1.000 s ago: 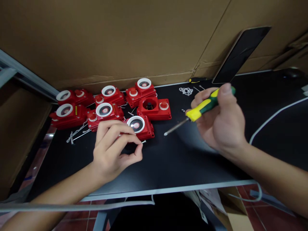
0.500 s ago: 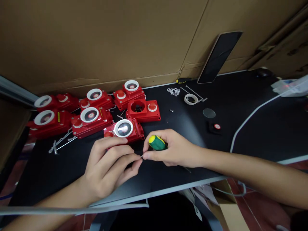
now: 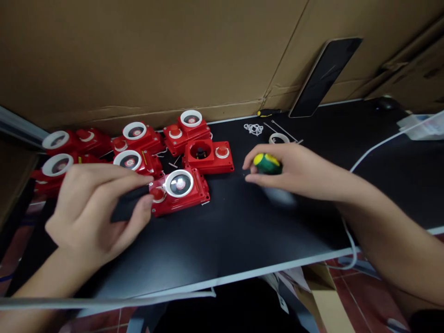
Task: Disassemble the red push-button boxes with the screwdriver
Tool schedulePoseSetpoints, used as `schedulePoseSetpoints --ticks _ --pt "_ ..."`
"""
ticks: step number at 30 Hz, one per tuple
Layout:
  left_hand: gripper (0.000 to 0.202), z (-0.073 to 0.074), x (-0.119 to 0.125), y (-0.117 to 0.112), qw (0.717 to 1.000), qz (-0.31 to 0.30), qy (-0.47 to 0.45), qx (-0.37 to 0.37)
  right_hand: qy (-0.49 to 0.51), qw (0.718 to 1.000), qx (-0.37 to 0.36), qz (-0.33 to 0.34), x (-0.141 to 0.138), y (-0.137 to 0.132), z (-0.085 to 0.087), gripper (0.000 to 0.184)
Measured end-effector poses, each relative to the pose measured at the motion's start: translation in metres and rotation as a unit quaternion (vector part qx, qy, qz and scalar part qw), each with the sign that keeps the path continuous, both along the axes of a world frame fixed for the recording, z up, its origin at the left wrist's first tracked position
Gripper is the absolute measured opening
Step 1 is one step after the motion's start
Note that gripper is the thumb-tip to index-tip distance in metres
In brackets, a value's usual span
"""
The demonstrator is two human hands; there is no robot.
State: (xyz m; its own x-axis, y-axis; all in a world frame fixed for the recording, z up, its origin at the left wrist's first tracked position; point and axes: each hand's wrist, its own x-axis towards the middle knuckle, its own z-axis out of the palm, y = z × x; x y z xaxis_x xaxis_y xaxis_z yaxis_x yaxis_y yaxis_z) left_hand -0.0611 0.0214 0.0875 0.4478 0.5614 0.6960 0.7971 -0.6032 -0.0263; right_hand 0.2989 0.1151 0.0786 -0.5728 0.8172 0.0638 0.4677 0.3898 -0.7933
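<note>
My right hand [image 3: 277, 169] is closed around a screwdriver [image 3: 267, 164] with a green and yellow handle, held above the black table. Its thumb and index tips point left, near some very small specks on the tabletop. My left hand [image 3: 100, 208] hovers at the left end of the nearest red alarm box [image 3: 183, 199]. Thumb and index finger are apart there, close to the box's corner; whether they touch it I cannot tell. That box carries a white ring with a clear window and a red button. Behind it lies another red box [image 3: 208, 159] with an uncovered round opening.
Several more red boxes [image 3: 187, 132] crowd the back left. A white cord [image 3: 253, 129], a white ring [image 3: 278, 138] and a second screwdriver [image 3: 268, 113] lie at the back. A dark tablet-like panel [image 3: 326, 76] leans on the cardboard wall [image 3: 208, 55]. A pale cable [image 3: 378, 142] crosses the right side.
My hands, earlier close together over a small part in front of the nearest box, have separated. The left moved to the box's left end; the right moved right and back with the screwdriver.
</note>
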Motion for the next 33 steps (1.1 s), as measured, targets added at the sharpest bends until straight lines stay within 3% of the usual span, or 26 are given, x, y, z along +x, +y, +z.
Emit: schedulePoseSetpoints --ticks 2,4,8,13,16,23,29,31,33 --pt "0.036 0.004 -0.007 0.008 0.998 0.028 0.036 -0.044 -0.081 0.987 0.111 0.080 -0.005 -0.004 -0.013 0.011" --pt "0.040 0.003 -0.011 0.013 0.991 0.012 0.075 -0.108 -0.150 0.963 0.175 0.140 -0.018 -0.015 -0.028 0.011" --pt "0.068 -0.011 -0.015 0.018 0.969 0.001 0.098 -0.225 -0.212 0.915 0.306 0.156 -0.044 -0.040 -0.054 0.023" --pt "0.064 -0.020 -0.010 0.018 0.939 0.010 0.088 -0.332 -0.184 0.875 0.409 0.181 -0.051 -0.048 -0.067 0.025" --pt "0.063 -0.017 -0.009 0.017 0.939 0.002 0.094 -0.331 -0.191 0.885 0.382 0.183 -0.051 -0.047 -0.064 0.024" --pt "0.061 -0.020 -0.012 0.016 0.944 0.000 0.078 -0.321 -0.245 0.928 0.215 0.180 -0.055 -0.042 -0.046 0.011" --pt "0.062 -0.026 -0.014 0.018 0.942 0.008 0.055 -0.330 -0.238 0.938 0.157 0.195 -0.050 -0.035 -0.029 0.005" --pt "0.066 -0.025 -0.012 0.016 0.941 0.012 0.064 -0.332 -0.202 0.955 0.146 0.163 -0.030 -0.019 -0.017 0.003" --pt "0.076 -0.026 -0.011 0.013 0.942 0.014 0.076 -0.328 -0.206 0.961 0.179 0.053 0.000 0.004 -0.005 0.008"
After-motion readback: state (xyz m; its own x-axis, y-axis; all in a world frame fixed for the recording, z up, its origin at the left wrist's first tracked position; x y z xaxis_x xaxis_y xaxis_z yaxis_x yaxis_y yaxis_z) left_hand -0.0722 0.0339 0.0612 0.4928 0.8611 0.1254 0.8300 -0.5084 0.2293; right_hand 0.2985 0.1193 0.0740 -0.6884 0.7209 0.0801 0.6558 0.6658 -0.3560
